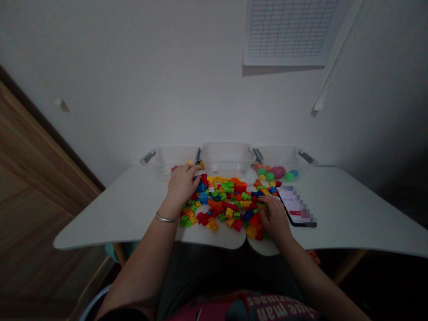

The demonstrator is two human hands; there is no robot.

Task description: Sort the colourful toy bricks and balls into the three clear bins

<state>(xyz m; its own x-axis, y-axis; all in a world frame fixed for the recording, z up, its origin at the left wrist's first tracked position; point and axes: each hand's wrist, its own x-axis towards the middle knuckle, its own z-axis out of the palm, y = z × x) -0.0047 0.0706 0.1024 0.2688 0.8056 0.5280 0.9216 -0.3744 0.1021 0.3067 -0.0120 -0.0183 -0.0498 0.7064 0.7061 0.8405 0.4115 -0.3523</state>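
A heap of colourful toy building bricks (pixel 230 187) is spread over the middle of the white table. My left hand (pixel 182 182), with a silver bangle at its wrist, is over the heap's left side. Its fingers reach out to the right, the thumb apart from them, close to an orange-yellow brick (pixel 202 165). At the heap's right side, my right hand (pixel 276 216) rests among bricks, fingers reaching left and thumb spread away. Bricks lie under and beside its fingertips. A round yellow piece (pixel 251 232) lies near its thumb. What is under both palms is hidden.
Along the wall stand clear plastic boxes: a left box (pixel 177 154), a middle box (pixel 227 150) and a right box (pixel 277 154) with several coloured balls (pixel 277 172). A phone (pixel 294 206) lies right of my right hand. The white table (pixel 117 214) has a notch in front.
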